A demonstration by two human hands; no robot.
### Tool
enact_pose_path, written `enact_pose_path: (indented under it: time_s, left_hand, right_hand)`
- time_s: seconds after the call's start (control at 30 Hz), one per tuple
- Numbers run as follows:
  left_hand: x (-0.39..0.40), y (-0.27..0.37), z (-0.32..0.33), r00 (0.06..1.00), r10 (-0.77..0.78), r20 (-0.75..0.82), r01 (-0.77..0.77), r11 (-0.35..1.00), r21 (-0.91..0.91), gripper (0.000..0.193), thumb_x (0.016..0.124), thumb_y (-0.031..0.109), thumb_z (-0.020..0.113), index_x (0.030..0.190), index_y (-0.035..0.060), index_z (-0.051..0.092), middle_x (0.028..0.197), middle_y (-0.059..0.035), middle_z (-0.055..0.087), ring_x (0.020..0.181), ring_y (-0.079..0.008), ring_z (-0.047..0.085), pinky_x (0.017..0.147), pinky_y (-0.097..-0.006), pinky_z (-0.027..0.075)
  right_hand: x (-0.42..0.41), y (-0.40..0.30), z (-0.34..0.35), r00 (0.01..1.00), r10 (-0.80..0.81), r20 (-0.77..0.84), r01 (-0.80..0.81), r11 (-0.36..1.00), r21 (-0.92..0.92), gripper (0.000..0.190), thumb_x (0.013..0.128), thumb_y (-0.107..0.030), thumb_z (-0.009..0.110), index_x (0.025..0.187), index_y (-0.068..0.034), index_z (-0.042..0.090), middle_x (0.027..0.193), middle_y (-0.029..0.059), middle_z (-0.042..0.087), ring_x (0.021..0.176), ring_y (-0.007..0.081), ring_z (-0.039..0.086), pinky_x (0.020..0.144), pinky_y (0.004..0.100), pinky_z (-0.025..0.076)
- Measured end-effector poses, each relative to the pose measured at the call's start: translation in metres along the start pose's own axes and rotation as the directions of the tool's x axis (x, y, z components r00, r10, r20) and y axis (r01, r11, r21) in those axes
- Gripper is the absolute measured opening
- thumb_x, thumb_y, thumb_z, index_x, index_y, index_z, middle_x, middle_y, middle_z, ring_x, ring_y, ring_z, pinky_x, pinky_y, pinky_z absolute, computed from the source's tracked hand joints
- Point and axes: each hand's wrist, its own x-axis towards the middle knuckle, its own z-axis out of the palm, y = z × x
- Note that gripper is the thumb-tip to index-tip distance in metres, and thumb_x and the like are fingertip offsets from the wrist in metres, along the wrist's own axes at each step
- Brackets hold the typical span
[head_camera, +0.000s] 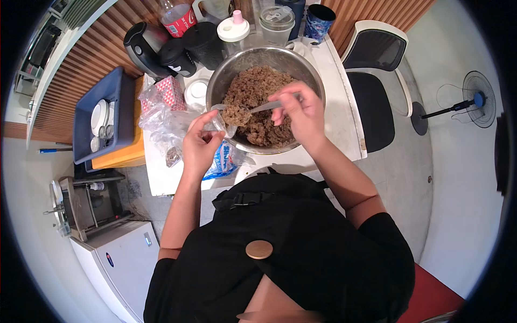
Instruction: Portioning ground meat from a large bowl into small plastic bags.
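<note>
A large stainless steel bowl [319, 87] on the white table holds a brown, crumbly food mixture [258, 87]. My right hand [301, 109] grips the handle of a metal spoon [264, 107], whose loaded end is over the bowl's left part. My left hand [202, 139] pinches the mouth of a clear plastic bag [220, 123] at the bowl's left rim, and the spoon's clump of mixture is at that mouth. Below the bowl's left side, beside my left wrist, lies a blue printed plastic pack [222, 161].
Crumpled clear plastic [161, 125] and a red-and-white checked packet [169, 93] lie left of the bowl. Behind stand an electric kettle [143, 48], black tumblers [204, 44], a white-lidded cup [234, 30] and a blue patterned cup [319, 24]. A blue bin [125, 117] holds dishes; an office chair [369, 109] is at right.
</note>
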Motion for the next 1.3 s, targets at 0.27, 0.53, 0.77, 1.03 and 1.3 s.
enact_pose_path:
  time_s: [0.27,0.53,0.77,1.03,1.3]
  left_hand:
    - [0.004,-0.002,-0.001,0.998,-0.062,-0.025,0.06,0.995,-0.084,0.043,0.072,-0.008,0.059,0.114,0.0002,0.053,0.112,-0.0046,0.049,0.074,-0.0064,0.056,0.062,-0.0177,0.045]
    - [0.004,0.009,-0.014,0.999,0.034,-0.016,-0.036,0.99,-0.136,0.05,0.071,-0.008,0.063,0.118,-0.0037,0.049,0.091,-0.0059,0.061,0.072,-0.0066,0.057,0.062,-0.0192,0.046]
    - [0.002,0.021,-0.009,0.998,0.041,-0.039,-0.041,0.999,0.0,0.05,0.071,-0.009,0.061,0.119,-0.0024,0.049,0.09,-0.0063,0.061,0.07,-0.0063,0.057,0.061,-0.0189,0.046]
    - [0.004,0.014,-0.005,0.994,-0.033,-0.1,0.022,0.994,-0.11,0.045,0.074,-0.006,0.059,0.118,-0.0018,0.049,0.084,-0.0047,0.062,0.068,-0.0054,0.056,0.06,-0.0167,0.044]
    - [0.005,0.006,-0.026,0.987,-0.125,-0.105,0.093,0.958,-0.272,0.043,0.075,-0.003,0.06,0.117,-0.0014,0.051,0.079,-0.0024,0.061,0.061,-0.0033,0.05,0.055,-0.0168,0.04]
  right_hand:
    - [0.024,-0.009,0.042,0.856,-0.071,0.512,0.307,0.867,-0.393,0.018,0.082,-0.008,0.058,0.099,-0.002,0.059,0.085,0.008,0.058,0.066,0.0125,0.057,0.056,0.0241,0.046]
    - [0.029,-0.024,0.062,0.614,-0.229,0.755,0.643,0.7,-0.311,0.023,0.078,-0.012,0.06,0.101,-0.009,0.061,0.089,0.0092,0.059,0.076,0.0259,0.058,0.067,0.0336,0.048]
    - [0.019,-0.036,0.056,0.541,-0.351,0.764,0.794,0.511,-0.328,0.021,0.078,-0.012,0.06,0.099,-0.008,0.061,0.086,0.0082,0.06,0.075,0.0237,0.059,0.065,0.0315,0.048]
    - [0.013,-0.036,0.04,0.774,-0.343,0.533,0.592,0.692,-0.414,0.014,0.077,-0.004,0.061,0.091,-0.004,0.063,0.081,0.0095,0.059,0.071,0.0206,0.059,0.062,0.0296,0.048]
    - [-0.008,-0.034,-0.056,0.909,-0.412,0.062,0.381,0.765,-0.519,0.01,0.085,0.0,0.052,0.091,0.003,0.058,0.086,0.0087,0.053,0.061,0.0116,0.056,0.055,0.0216,0.046]
